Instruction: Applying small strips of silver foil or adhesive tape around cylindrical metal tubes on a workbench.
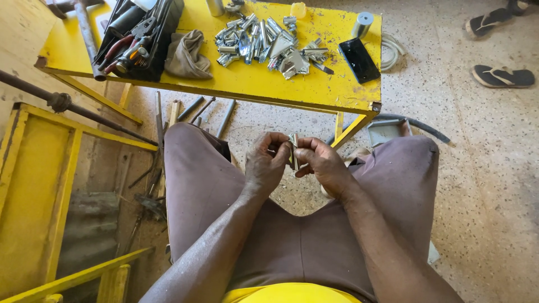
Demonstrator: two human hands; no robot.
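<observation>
I sit with my knees apart, and both hands meet between them over the floor. My left hand [265, 164] and my right hand [321, 163] pinch a small shiny metal part [293, 150] from either side, holding it upright. The fingers hide most of the part. Ahead of me on the low yellow table [314, 90] lies a heap of several similar chrome metal parts [264, 45].
On the table also sit a black tool tray with pliers [135, 39], a grey cloth [188, 55], a black phone [359, 59] and a metal cylinder [363, 24]. A yellow frame [39, 185] and rods stand left. Sandals [502, 76] lie on the floor at right.
</observation>
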